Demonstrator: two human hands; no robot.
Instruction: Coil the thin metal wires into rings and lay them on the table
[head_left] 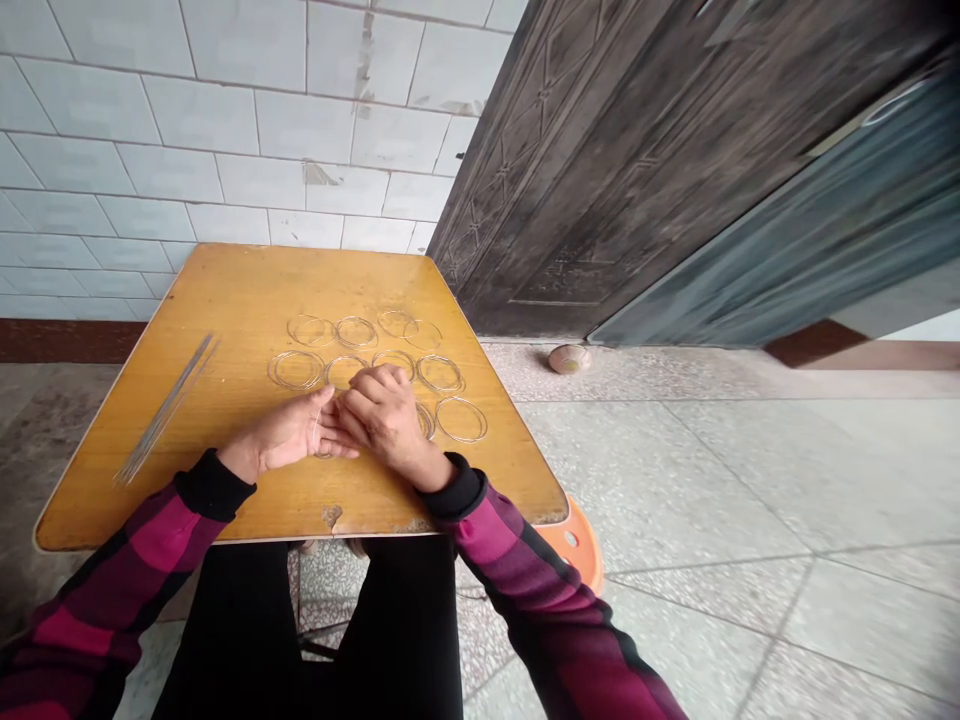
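Note:
My left hand point(296, 432) is held just above the table, palm partly up, its fingers fairly straight. A thin wire ring point(316, 430) runs across those fingers, though most of it is hidden. Bent over the left fingertips, my right hand point(384, 412) is closed in a pinch; the wire between its fingers is mostly covered by the hand. Around and beyond the hands lie several wire rings in rough rows, such as one ring point(461, 419) right of my right hand and another ring point(296, 370) past my left. Some rings are partly hidden.
A bundle of straight thin wires point(166, 408) lies on the left of the yellow wooden table point(247, 285). An orange stool point(581, 545) shows under the table's right corner. Behind are a tiled wall point(225, 130) and a dark door point(592, 170); a roundish object point(569, 359) sits on the floor.

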